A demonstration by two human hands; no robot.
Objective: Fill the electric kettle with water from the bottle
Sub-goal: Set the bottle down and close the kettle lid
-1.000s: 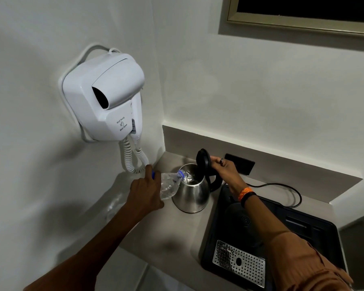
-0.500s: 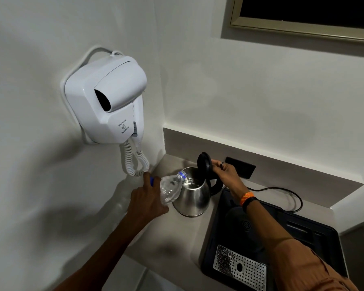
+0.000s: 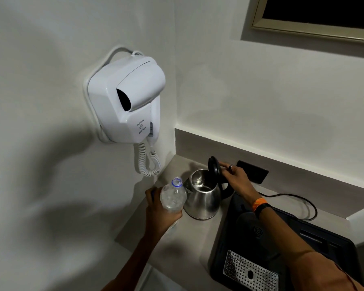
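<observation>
A steel electric kettle (image 3: 202, 199) stands on the grey counter (image 3: 187, 244) in the corner, and water shows inside it. Its black lid (image 3: 214, 168) is swung up. My right hand (image 3: 236, 179) holds that lid open from the right side. Just left of the kettle, my left hand (image 3: 161, 211) grips a clear plastic bottle (image 3: 173, 197). The bottle is nearly upright, its uncapped blue-ringed mouth pointing up beside the kettle's spout. A blue cap peeks out by my left fingers.
A white wall-hung hair dryer (image 3: 126, 99) with a coiled cord (image 3: 148, 162) hangs above the counter's left end. A black tray (image 3: 292, 248) with a perforated metal drip plate (image 3: 250, 271) lies to the right. A black cable (image 3: 298, 198) runs along the back ledge.
My left hand has tipped the bottle back from pouring into the kettle to nearly upright, and drawn it slightly left of the spout. My right hand still holds the lid open.
</observation>
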